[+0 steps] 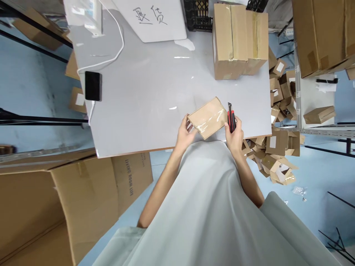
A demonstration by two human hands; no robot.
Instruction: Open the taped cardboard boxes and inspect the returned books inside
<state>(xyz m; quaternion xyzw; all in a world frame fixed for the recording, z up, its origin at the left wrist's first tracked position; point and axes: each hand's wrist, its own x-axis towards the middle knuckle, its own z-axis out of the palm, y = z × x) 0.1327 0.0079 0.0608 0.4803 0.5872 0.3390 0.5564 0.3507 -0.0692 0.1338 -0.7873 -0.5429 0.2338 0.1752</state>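
Observation:
A small cardboard box (208, 117) with clear shiny tape across its face is tilted over the front part of the table, close to my body. My left hand (185, 132) grips its left corner, fingers behind and thumb along the lower edge. In my right hand (234, 133) is a red and black box cutter (231, 119), held upright with its tip pointing away from me. The cutter is just right of the box. Whether the blade is out is too small to tell.
Two taped cartons (230, 44) stand at the table's back right, beside a black crate (197, 16). A phone (93, 86) with a white cable lies at the left. Opened small boxes (277, 142) are heaped right of the table; a large open carton (85, 199) stands at lower left.

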